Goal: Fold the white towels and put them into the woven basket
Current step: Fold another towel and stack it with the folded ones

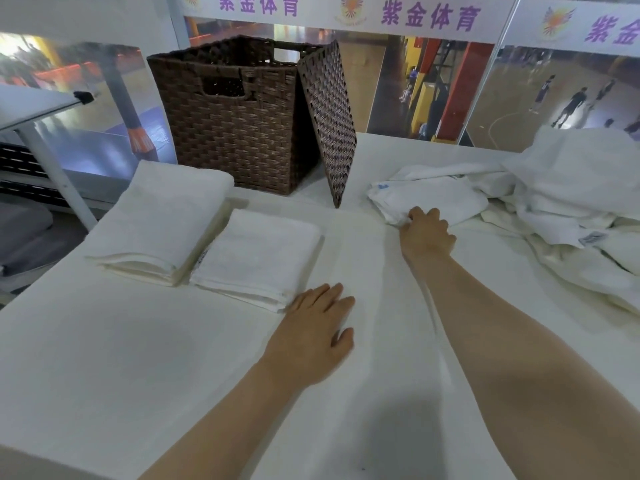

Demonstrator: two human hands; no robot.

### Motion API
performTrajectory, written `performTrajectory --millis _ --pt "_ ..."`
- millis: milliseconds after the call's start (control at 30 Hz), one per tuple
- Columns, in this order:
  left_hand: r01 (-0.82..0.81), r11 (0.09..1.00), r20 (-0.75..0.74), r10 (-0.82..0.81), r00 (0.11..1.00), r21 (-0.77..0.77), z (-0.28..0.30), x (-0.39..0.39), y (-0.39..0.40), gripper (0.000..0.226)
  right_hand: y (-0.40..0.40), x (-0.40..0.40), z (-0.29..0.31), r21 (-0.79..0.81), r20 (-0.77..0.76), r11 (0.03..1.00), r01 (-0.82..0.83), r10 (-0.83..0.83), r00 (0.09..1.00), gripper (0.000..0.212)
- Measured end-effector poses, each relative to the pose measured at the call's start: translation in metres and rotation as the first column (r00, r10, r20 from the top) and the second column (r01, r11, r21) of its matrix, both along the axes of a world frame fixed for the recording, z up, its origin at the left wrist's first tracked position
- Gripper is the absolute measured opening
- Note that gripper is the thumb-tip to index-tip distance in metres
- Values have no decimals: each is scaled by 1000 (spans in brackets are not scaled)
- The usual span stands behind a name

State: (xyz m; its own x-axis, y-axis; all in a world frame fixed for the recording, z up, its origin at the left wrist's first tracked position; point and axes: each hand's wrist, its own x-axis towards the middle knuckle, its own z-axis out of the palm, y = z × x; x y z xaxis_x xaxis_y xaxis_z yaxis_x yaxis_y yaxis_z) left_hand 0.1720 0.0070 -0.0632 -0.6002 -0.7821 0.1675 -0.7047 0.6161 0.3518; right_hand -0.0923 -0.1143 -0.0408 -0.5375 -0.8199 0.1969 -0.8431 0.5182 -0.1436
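Head view is looking down at a table (104, 375) covered in white cloth, with both bare forearms reaching out over it. The left hand (317, 327) is lying flat on the cloth with its fingers straight and relaxed, holding nothing; its fingertips are sitting just beside the near corner of a folded towel (259, 254). The right hand (427, 232) is stretching farther out, and its fingers are curling around and pinching the near edge of a crumpled towel (433, 195).

That crumpled towel is lying at the front of a loose pile of towels (581, 202) heaped on the right side of the table, with a small label showing at its left corner. 2 folded stacks are resting on the left side: the smaller folded towel near the left hand, and a larger folded towel (166, 216) just beside it, farther left, the 2 touching along their edges.

Behind them, the brown woven basket (235, 126) is standing upright at the back of the table with its top open and a handle cutout facing the camera. Its lid (329, 119) is leaning on edge against the basket's right side. What lies inside the basket cannot be told. Posters of a sports hall are lining the wall (415, 81) behind.
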Motion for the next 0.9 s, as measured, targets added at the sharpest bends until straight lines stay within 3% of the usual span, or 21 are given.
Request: performTrajectory --millis 133,333,567,733,900 --pt "-13 1000 7 13 1000 -10 -3 4 0 55 23 2 -7 -10 -73 994 -112 111 991 23" --pt "-15 1000 -69 15 998 5 3 7 -1 66 104 23 -17 -229 -50 933 -278 274 960 19" --pt "-91 962 -344 180 921 259 15 10 3 55 208 24 -19 -313 73 874 -371 412 908 7" --pt "-27 929 -339 162 926 370 24 -1 24 49 270 21 -6 -211 147 864 -458 491 859 13" --pt "5 962 -306 82 948 274 32 -13 40 56 299 16 27 38 351 780 -624 574 739 15"
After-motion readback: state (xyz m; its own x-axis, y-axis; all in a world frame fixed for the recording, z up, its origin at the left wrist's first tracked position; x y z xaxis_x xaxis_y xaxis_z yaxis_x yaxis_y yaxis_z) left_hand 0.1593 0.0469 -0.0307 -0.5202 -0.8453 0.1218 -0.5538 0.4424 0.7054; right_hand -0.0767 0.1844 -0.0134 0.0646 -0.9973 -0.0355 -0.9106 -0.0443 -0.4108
